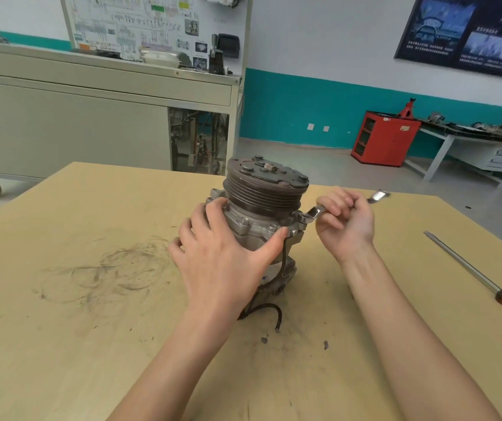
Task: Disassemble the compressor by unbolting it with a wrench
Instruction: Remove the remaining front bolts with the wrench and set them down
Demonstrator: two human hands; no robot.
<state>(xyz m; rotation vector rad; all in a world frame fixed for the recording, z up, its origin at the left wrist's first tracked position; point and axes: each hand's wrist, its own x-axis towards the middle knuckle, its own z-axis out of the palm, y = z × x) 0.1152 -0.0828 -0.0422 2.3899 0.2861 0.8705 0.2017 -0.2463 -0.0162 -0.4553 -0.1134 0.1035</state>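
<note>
A grey metal compressor (263, 205) with a dark ribbed pulley on top stands upright in the middle of the wooden table (70, 314). My left hand (219, 253) wraps around its body from the near left side, thumb on the flange. My right hand (345, 221) grips a silver wrench (313, 213) just right of the compressor. The wrench's ring end sits on a bolt at the flange's right edge, and its far end sticks out past my fingers. A black cable hangs from the compressor's base onto the table.
A long screwdriver (487, 284) with a red and black handle lies on the table's right side. Dark scuff rings mark the wood at the left. Beyond the table stand a grey cabinet (91, 117), a red cabinet (385, 138) and a workbench.
</note>
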